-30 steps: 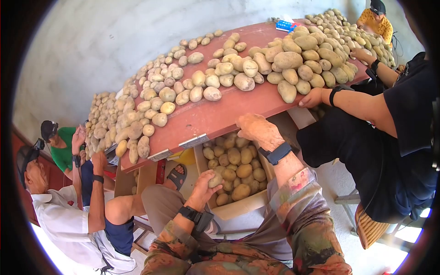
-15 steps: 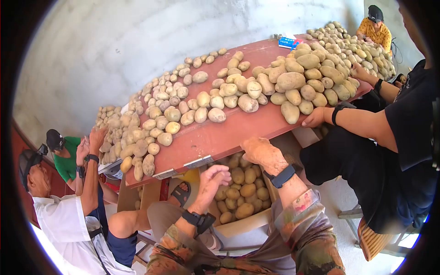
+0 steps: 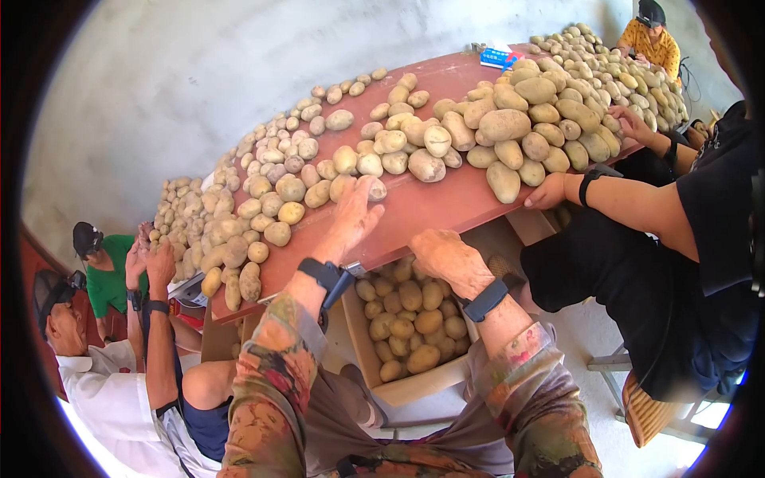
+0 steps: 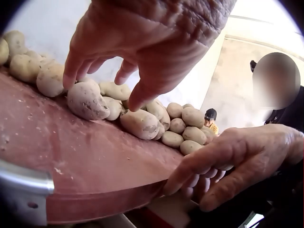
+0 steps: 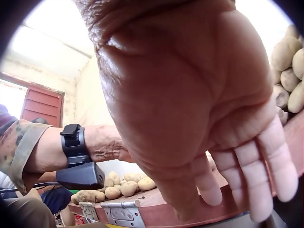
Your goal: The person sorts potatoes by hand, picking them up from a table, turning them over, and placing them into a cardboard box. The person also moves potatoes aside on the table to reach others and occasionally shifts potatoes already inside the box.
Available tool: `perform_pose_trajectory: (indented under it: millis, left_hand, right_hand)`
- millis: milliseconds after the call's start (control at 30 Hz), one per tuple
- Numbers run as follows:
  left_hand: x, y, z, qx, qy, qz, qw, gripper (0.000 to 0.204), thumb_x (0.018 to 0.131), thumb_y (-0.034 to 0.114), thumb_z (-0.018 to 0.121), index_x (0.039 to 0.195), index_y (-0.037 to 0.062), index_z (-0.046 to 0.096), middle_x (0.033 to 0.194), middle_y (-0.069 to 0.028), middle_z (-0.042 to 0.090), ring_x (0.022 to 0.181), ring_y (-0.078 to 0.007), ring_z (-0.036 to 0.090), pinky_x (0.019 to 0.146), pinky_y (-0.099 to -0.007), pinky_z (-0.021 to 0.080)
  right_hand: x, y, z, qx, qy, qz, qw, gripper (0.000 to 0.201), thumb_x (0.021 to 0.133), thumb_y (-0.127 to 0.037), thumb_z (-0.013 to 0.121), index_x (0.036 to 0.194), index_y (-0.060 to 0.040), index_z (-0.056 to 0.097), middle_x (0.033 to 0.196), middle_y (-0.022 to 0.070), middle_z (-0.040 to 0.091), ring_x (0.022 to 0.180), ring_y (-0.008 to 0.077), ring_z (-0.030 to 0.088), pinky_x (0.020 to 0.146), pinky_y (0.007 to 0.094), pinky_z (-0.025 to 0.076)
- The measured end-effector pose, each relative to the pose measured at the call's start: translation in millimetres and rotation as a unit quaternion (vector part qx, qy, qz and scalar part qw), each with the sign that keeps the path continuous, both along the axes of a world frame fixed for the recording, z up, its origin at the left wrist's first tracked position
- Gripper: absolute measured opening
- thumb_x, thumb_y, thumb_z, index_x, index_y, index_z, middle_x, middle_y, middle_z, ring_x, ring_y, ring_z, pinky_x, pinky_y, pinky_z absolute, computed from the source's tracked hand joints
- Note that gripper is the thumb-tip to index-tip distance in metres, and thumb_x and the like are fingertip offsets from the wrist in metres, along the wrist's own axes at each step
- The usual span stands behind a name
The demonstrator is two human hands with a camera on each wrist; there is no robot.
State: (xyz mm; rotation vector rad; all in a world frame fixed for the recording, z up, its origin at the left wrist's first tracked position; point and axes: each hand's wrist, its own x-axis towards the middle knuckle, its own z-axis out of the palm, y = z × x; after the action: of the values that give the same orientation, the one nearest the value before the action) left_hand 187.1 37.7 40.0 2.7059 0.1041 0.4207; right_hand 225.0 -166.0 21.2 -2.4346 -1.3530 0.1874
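Observation:
My left hand point(image 3: 354, 213) reaches over the red tabletop point(image 3: 335, 229), its fingers spread near a potato point(image 3: 378, 190) at the front of the row. In the left wrist view that hand point(image 4: 137, 52) hangs above the potatoes, fingers apart, with a potato point(image 4: 86, 100) just below the fingertips. My right hand point(image 3: 451, 256) rests at the table's front edge, holding nothing; the right wrist view shows its palm point(image 5: 190, 95) and extended fingers. Below the edge, a cardboard box point(image 3: 414, 385) holds several potatoes point(image 3: 427, 322).
Potatoes point(image 3: 504, 125) are heaped at the right of the table and spread along its left point(image 3: 231, 231). A person in black point(image 3: 645, 215) sits at the right, one in white point(image 3: 103, 382) at the left. A blue packet point(image 3: 496, 57) lies at the back.
My left hand held a potato over the box, then was empty there; it has since moved up over the tabletop. My right hand has stayed by the table edge.

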Motion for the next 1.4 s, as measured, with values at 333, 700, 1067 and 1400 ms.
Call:
perform_pose_trajectory:
  millis: [333,700,1067,1400]
  left_hand:
    - [37,1,3,0.138,0.131,0.057,0.98,0.05,0.076,0.014,0.07,0.121,0.0086,0.049,0.115,-0.0199,0.042,0.109,-0.0395,0.049,0.087,-0.0476,0.046]
    - [14,-6,6,0.134,0.111,0.108,0.979,0.06,0.072,0.011,0.067,0.128,0.0105,0.045,0.112,-0.0197,0.046,0.108,-0.0393,0.048,0.088,-0.0475,0.043]
    - [-57,-19,18,0.102,0.114,-0.005,0.988,0.054,0.071,0.018,0.068,0.121,0.007,0.052,0.11,-0.0164,0.052,0.106,-0.0372,0.051,0.086,-0.0442,0.043]
    - [-155,-94,-46,-0.739,0.05,-0.001,0.672,0.048,0.086,0.029,0.06,0.128,0.0092,0.049,0.099,-0.0041,0.06,0.081,-0.0189,0.06,0.057,-0.0232,0.046]
  right_hand:
    - [4,7,19,-0.091,0.015,0.008,0.996,0.017,0.077,-0.007,0.061,0.089,-0.0054,0.072,0.089,0.0151,0.07,0.09,0.0301,0.068,0.076,0.0401,0.054]
    - [5,3,10,-0.052,0.017,-0.008,0.998,0.019,0.074,-0.014,0.066,0.088,-0.0007,0.069,0.086,0.0191,0.068,0.086,0.0361,0.066,0.076,0.0432,0.054]
    - [8,-4,13,-0.095,0.009,-0.012,0.995,0.022,0.077,-0.006,0.057,0.094,-0.0019,0.07,0.093,0.0172,0.069,0.091,0.0338,0.067,0.078,0.0429,0.055]
    - [12,-3,8,-0.08,0.004,-0.019,0.997,0.02,0.076,-0.009,0.06,0.092,-0.0009,0.069,0.092,0.0184,0.069,0.089,0.0352,0.067,0.076,0.0441,0.054]
